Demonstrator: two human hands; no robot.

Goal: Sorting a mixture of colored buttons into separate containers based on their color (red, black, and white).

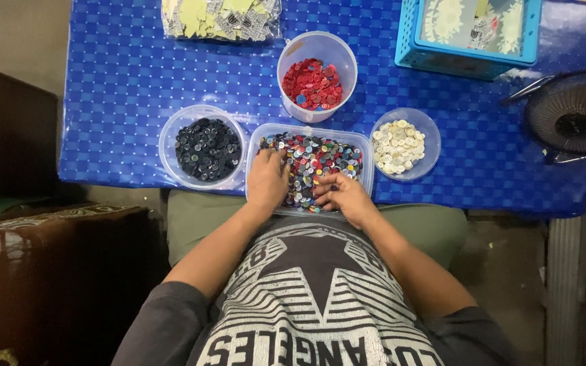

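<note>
A clear rectangular plastic tub (367, 157) sat at the near edge of the blue table, long side toward the person, holding a dense heap of mixed-colour buttons (320, 159) in red, blue, yellow, white and dark shades. The left hand (267, 179) lay palm down inside the tub's left part, fingers spread on the buttons, while the right hand (342, 193) rested at the near right rim with fingers curled onto the heap; whether either pinched a button could not be told. The tub stood upright and flat.
</note>
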